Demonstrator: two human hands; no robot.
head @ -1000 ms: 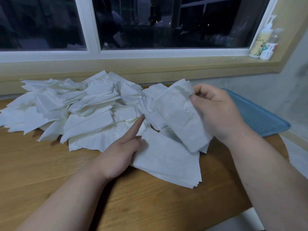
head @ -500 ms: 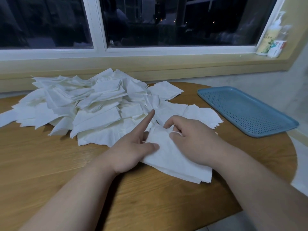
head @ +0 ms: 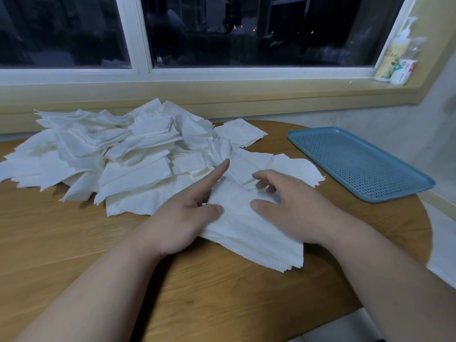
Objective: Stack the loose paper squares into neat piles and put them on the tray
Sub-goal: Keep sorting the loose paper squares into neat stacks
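The labels on the bottles (head: 391,61) on the sill (head: 246,81) are too blurred to read.

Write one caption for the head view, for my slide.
The left hand and right hand rest on a small paper stack on the wooden table, between loose heap and blue tray.

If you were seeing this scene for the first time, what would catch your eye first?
A heap of loose white paper squares sprawls across the far left of the table. Nearer, the left hand and right hand touch a small stack. A blue tray sits at the right.
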